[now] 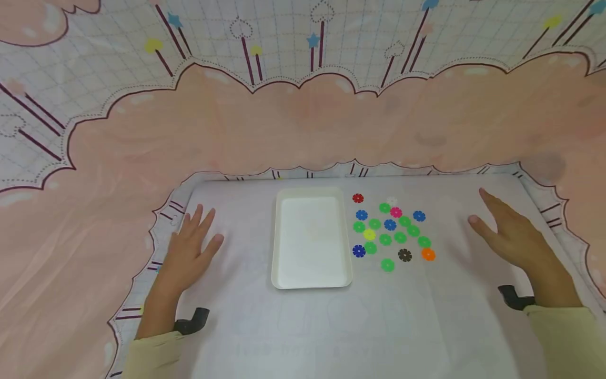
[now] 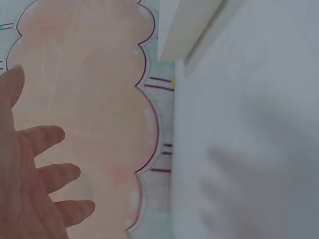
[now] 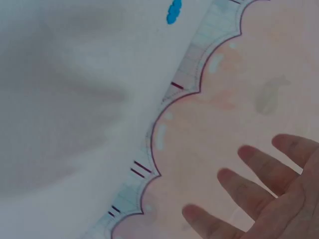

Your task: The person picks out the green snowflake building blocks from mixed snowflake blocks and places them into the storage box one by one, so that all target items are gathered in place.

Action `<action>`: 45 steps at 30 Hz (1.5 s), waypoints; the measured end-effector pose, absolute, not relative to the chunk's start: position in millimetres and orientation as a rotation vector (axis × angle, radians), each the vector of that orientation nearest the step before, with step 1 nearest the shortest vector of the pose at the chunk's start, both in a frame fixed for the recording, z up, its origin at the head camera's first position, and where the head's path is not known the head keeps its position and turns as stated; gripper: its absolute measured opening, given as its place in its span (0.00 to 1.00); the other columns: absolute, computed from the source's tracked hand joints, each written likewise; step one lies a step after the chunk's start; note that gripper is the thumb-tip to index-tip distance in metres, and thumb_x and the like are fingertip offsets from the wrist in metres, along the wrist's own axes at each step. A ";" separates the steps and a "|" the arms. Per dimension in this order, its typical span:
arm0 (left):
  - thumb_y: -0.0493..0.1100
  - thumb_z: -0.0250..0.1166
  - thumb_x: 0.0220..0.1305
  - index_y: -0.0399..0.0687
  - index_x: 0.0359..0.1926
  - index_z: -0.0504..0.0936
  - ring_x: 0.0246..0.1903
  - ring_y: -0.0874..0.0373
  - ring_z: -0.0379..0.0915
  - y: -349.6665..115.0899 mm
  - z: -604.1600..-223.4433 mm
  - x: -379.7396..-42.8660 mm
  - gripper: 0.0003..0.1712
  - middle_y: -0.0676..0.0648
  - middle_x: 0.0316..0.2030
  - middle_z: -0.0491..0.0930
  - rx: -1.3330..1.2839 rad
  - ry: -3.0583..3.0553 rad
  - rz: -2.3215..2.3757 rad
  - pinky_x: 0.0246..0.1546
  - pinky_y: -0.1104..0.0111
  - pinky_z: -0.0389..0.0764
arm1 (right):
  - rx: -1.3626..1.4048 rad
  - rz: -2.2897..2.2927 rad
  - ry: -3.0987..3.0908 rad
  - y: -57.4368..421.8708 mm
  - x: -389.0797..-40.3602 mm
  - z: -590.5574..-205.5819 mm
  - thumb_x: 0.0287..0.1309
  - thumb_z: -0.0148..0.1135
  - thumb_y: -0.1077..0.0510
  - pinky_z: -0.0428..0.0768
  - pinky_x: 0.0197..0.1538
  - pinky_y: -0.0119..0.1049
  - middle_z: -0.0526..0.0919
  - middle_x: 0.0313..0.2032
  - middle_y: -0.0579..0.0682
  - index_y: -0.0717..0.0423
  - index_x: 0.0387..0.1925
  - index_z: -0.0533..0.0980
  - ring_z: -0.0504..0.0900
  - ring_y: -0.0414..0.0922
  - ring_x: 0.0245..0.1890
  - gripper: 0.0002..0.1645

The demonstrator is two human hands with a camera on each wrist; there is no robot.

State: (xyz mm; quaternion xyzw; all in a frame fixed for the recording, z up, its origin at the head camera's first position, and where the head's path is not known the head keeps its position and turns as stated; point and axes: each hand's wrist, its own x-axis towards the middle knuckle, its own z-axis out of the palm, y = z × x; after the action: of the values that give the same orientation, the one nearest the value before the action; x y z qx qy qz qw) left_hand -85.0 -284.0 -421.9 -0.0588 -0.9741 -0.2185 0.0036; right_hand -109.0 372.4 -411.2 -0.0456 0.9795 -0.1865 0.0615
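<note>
My left hand (image 1: 187,258) hovers at the left of the white table with its fingers spread, holding nothing. On the opposite side, my right hand (image 1: 513,237) is held out with straight fingers and a raised thumb, also holding nothing. Between them lies a shallow white tray (image 1: 311,242) with nothing in it. To its right are scattered several small flower-shaped discs, such as a red disc (image 1: 357,198), a yellow disc (image 1: 369,235), a black disc (image 1: 404,255), an orange disc (image 1: 428,255) and several green ones. In the right wrist view, one blue disc (image 3: 174,11) shows at the top.
A white cloth (image 1: 303,331) covers the table. Beyond its edges spreads a pink cloth (image 1: 331,126) with scalloped outlines and printed sticks and stars. A dark wrist strap (image 1: 191,322) sits on the left wrist and another strap (image 1: 516,300) on the right.
</note>
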 end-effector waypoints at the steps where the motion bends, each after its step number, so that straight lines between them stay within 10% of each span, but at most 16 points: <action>1: 0.63 0.49 0.78 0.57 0.82 0.49 0.81 0.34 0.31 -281.7 -426.8 -87.5 0.41 0.42 0.82 0.40 -0.190 -3.036 -0.767 0.70 0.23 0.42 | -0.129 -0.587 2.945 371.9 -111.1 -413.5 0.78 0.42 0.37 0.55 0.62 0.84 0.48 0.78 0.71 0.50 0.82 0.37 0.50 0.77 0.74 0.46; 8: 0.60 0.42 0.82 0.51 0.81 0.55 0.80 0.39 0.45 -257.8 -456.7 -102.0 0.35 0.43 0.81 0.50 -0.082 -2.916 -1.241 0.77 0.37 0.52 | -0.098 -0.835 2.825 360.7 -122.9 -432.6 0.81 0.33 0.39 0.71 0.59 0.76 0.71 0.68 0.70 0.58 0.79 0.56 0.71 0.74 0.64 0.38; 17: 0.55 0.52 0.80 0.51 0.78 0.62 0.72 0.41 0.67 -215.7 -485.8 -119.3 0.32 0.43 0.78 0.59 0.118 -2.680 -1.874 0.71 0.51 0.73 | -0.058 -0.949 2.633 343.5 -139.7 -450.8 0.80 0.31 0.35 0.84 0.45 0.33 0.80 0.58 0.67 0.63 0.71 0.68 0.83 0.58 0.50 0.41; 31: 0.40 0.56 0.78 0.50 0.74 0.68 0.70 0.50 0.70 -182.0 -518.2 -126.9 0.27 0.46 0.73 0.69 0.017 -2.358 -2.278 0.61 0.77 0.77 | -0.051 -0.802 2.598 334.6 -151.4 -472.9 0.68 0.58 0.32 0.86 0.48 0.48 0.83 0.54 0.59 0.57 0.62 0.77 0.81 0.53 0.50 0.38; 45: 0.39 0.59 0.76 0.55 0.75 0.68 0.75 0.46 0.62 -179.5 -525.8 -124.6 0.29 0.52 0.77 0.61 -0.097 -2.537 -2.086 0.72 0.51 0.70 | -0.121 -0.825 2.541 330.6 -160.2 -478.1 0.55 0.76 0.45 0.73 0.42 0.35 0.81 0.36 0.49 0.56 0.49 0.82 0.75 0.49 0.42 0.25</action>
State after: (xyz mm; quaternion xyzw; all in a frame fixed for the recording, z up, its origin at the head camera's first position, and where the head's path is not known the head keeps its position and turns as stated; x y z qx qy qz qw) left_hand -124.6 -179.5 -525.8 -0.0293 -0.7701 -0.6332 -0.0723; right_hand -160.2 330.6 -478.1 -0.0439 0.9243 -0.3001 0.2316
